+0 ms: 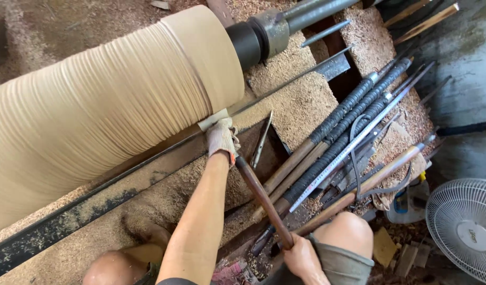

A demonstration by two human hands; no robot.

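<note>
A large pale wooden log [100, 100] lies on a lathe, its surface ridged with fine grooves. My left hand [222, 138], in a worn cloth glove, presses the front of a long turning tool [261, 198] against the metal tool rest [148, 161] next to the log's right end. My right hand [301, 256] is bare and grips the tool's brown wooden handle at its rear end, close to my knee [348, 229].
Several long-handled turning tools [348, 132] lie in a heap to the right on sawdust. The lathe's metal centre [269, 31] holds the log's end. A white fan [465, 227] stands at the lower right. Sawdust covers the lathe bed.
</note>
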